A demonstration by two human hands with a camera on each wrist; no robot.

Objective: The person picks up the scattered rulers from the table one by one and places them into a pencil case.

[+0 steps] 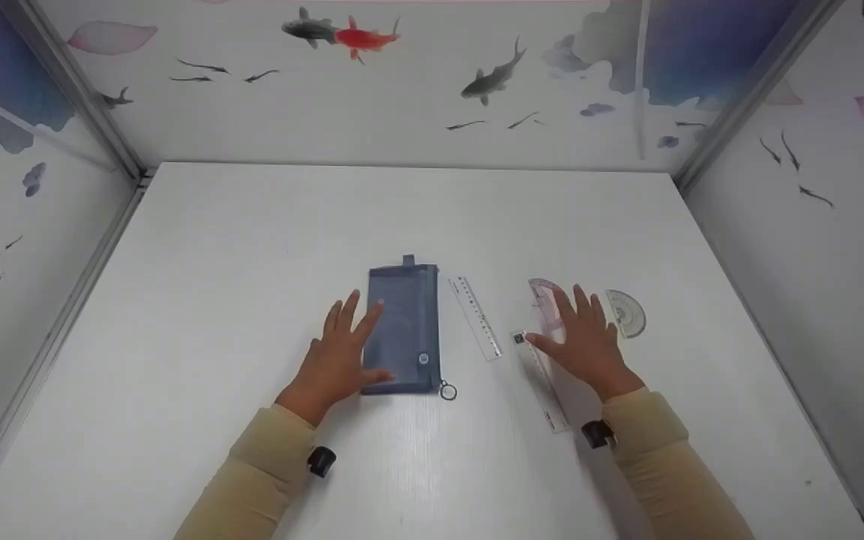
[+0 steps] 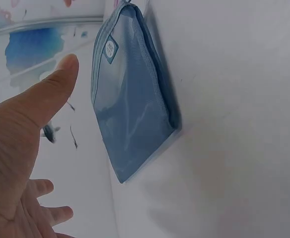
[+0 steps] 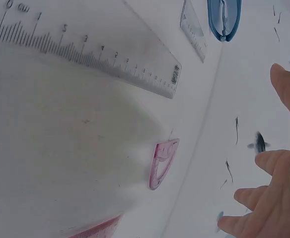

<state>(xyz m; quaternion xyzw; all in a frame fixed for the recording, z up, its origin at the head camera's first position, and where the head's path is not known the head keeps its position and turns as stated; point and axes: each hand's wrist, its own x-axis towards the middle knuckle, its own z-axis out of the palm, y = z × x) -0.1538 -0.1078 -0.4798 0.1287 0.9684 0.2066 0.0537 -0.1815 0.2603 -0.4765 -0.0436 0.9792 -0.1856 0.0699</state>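
Observation:
A blue zip pouch (image 1: 402,322) with a round label and a ring at its zip lies on the table. My left hand (image 1: 334,367), fingers spread, hovers over the pouch's left edge; the left wrist view shows a gap between the thumb and the pouch (image 2: 130,94). To the right lie two clear rulers, one beside the pouch (image 1: 477,319) and a nearer one (image 1: 541,382). Above the nearer ruler's far end, my right hand (image 1: 589,345) is spread with nothing in it. It partly hides a pink-tinted protractor (image 1: 544,300). A clear protractor (image 1: 627,313) lies right of its fingers.
The white table (image 1: 237,225) is bounded by a printed back wall (image 1: 372,112) and side walls (image 1: 814,247) with fish pictures. Along the bottom of the right wrist view shows a reddish graduated edge (image 3: 98,229), mostly cut off.

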